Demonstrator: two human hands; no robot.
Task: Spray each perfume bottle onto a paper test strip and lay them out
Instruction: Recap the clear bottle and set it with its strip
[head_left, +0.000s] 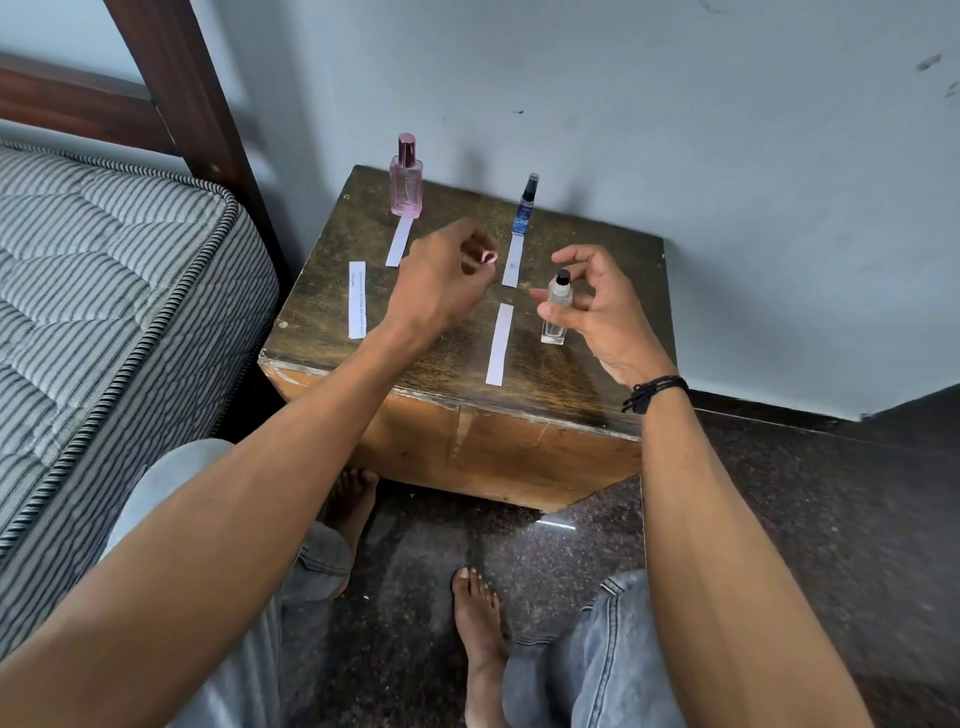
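Observation:
Three perfume bottles stand on a worn wooden stool (587, 384). A pink bottle (406, 182) with a rose cap is at the back left, and a slim blue spray bottle (525, 208) is at the back middle. A small clear bottle (556, 317) with a bare black sprayer stands front right. My right hand (597, 306) has thumb and fingers loosely around the clear bottle. My left hand (441, 280) pinches a small pinkish cap (488, 255) above the stool's middle. Paper strips lie before the pink bottle (400, 241), before the blue bottle (514, 260), beside the clear bottle (500, 344) and at the left (357, 299).
The stool stands against a pale blue wall (675, 130). A striped mattress (104, 291) and a dark wooden bed frame (176, 83) are close on the left. My knees in jeans and bare feet are on the dark stone floor (831, 519) below.

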